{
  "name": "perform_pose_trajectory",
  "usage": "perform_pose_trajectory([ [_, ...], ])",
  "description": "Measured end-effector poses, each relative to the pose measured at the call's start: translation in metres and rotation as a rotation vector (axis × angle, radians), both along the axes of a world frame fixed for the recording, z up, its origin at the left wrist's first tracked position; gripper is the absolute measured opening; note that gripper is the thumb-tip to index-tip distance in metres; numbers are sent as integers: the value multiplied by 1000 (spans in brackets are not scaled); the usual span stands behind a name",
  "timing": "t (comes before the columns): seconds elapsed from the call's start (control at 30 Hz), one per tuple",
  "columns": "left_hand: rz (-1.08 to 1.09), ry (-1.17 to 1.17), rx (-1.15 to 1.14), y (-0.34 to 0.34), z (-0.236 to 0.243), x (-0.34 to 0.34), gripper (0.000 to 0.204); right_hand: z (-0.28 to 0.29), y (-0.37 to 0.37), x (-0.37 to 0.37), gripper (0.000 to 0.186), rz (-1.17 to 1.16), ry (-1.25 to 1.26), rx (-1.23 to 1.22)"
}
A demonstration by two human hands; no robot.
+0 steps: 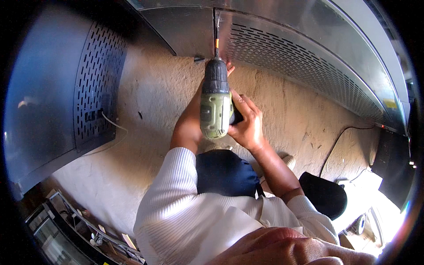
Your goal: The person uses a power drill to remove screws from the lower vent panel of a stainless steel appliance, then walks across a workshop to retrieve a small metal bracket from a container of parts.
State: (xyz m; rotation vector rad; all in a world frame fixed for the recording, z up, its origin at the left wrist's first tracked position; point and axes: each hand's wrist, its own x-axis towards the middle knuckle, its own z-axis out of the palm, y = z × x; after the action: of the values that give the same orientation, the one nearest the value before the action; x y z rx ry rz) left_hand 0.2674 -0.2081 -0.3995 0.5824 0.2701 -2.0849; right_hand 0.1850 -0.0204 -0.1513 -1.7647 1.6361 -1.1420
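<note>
A green and black cordless drill (214,115) points away from me, with its long bit (217,33) reaching up to the seam at the lower edge of a metal cabinet. An orange band shows on the bit. My right hand (248,121) is closed round the drill's handle, which is mostly hidden under its body. Behind the chuck, my left hand (230,68) is largely covered by the drill. Only some of its fingertips show, stretched out near the slotted metal panel (282,48); its palm is hidden.
Another metal cabinet (44,88) with a slotted side stands at the left, a white cable (115,123) hanging from it. A dark cable (335,148) runs over the rough floor (154,92) at the right. A framed glass unit (53,238) lies at the lower left.
</note>
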Motion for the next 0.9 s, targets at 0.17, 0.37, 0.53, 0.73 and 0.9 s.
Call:
perform_pose_trajectory([
  [0.17,-36,-48,161,3,10,-9,42,-1,1,-5,80,-4,0,20],
  [0.37,-316,-152,-88,8,52,-15,49,-4,-1,-8,78,-31,24,2],
  [0.53,-381,293,-246,-9,17,12,57,3,-3,-1,77,-23,22,2],
  [0.73,-279,-12,-54,-1,55,-1,61,5,0,-1,79,-21,-1,-7],
  [0.9,-230,42,91,1,65,-5,45,2,13,1,80,-2,37,-31],
])
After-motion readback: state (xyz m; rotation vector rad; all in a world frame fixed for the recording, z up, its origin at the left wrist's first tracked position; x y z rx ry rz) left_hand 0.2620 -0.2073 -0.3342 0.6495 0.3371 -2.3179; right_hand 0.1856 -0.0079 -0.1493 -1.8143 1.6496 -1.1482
